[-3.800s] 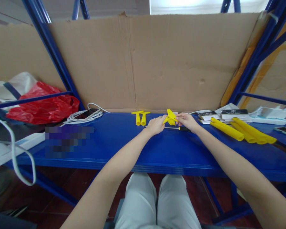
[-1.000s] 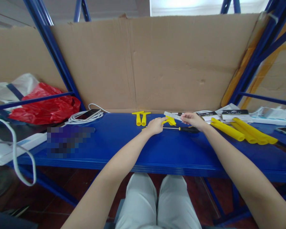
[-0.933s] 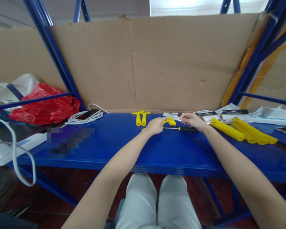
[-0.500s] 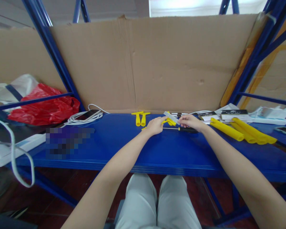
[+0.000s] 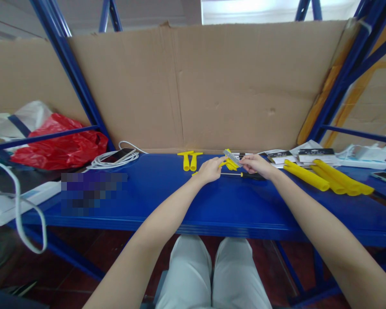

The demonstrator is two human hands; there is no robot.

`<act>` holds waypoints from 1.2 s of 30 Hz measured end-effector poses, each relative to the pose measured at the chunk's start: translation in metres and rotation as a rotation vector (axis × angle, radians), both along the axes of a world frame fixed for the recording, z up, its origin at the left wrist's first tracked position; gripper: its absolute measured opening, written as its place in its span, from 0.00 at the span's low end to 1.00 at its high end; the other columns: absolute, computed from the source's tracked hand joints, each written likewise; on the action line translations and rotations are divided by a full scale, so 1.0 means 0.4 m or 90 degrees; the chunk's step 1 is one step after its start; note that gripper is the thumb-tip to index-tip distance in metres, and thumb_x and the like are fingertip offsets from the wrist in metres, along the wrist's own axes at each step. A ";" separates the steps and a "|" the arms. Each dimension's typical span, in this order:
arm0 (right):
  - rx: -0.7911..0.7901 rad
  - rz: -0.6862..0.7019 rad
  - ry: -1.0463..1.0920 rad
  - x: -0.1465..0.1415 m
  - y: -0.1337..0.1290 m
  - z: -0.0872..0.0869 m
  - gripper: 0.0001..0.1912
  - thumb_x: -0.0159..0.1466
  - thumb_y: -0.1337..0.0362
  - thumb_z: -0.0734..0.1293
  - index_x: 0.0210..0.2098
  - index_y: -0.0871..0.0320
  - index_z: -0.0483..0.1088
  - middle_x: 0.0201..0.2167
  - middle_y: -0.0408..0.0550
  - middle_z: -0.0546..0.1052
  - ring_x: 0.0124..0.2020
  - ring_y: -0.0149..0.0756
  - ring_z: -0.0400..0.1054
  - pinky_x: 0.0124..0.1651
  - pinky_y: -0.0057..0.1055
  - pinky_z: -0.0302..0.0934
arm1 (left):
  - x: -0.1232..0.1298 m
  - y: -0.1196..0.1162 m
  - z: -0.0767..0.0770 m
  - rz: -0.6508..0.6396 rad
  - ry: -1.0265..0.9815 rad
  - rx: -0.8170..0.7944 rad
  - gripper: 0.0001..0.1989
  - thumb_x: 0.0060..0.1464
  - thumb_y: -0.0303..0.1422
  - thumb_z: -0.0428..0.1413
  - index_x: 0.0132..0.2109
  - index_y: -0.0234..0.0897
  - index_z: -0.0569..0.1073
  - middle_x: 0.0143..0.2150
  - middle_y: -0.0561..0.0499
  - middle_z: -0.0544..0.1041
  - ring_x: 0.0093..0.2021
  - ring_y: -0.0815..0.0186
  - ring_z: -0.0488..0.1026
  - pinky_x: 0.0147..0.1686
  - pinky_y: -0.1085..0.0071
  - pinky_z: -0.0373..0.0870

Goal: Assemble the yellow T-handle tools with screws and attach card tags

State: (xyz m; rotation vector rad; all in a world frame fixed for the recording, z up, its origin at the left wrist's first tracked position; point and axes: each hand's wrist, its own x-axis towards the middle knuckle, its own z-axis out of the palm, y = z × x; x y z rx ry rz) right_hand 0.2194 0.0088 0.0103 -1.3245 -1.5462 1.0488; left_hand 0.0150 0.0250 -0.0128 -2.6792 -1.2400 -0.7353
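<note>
My left hand [image 5: 210,170] is closed on a small yellow piece [image 5: 223,164] near the middle of the blue table. Between my fingers, my right hand [image 5: 254,165] pinches a flat, silvery-grey strip [image 5: 231,158], which slants over several yellow parts. A screwdriver [image 5: 251,175] with a black handle lies just below my right hand, its shaft pointing left. Two yellow T-shaped pieces [image 5: 186,161] stand side by side to the left of my left hand.
Several yellow tubes [image 5: 306,175] lie at the right beside small black-and-white boxes [image 5: 315,155]. A coiled white cable [image 5: 114,159] and a red plastic bag [image 5: 62,141] are at the left. Cardboard [image 5: 212,86] stands behind the blue table [image 5: 167,193].
The grey strip has shifted slightly right and lower, along with the fingertips of my right hand. My left hand has barely moved.
</note>
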 end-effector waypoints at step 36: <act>-0.061 0.017 0.085 -0.015 -0.002 -0.014 0.15 0.59 0.62 0.68 0.21 0.59 0.60 0.12 0.40 0.62 0.10 0.19 0.46 0.13 0.21 0.36 | -0.003 0.001 0.002 -0.044 0.098 0.082 0.26 0.58 0.24 0.45 0.63 0.37 0.62 0.49 0.43 0.73 0.48 0.61 0.72 0.47 0.65 0.70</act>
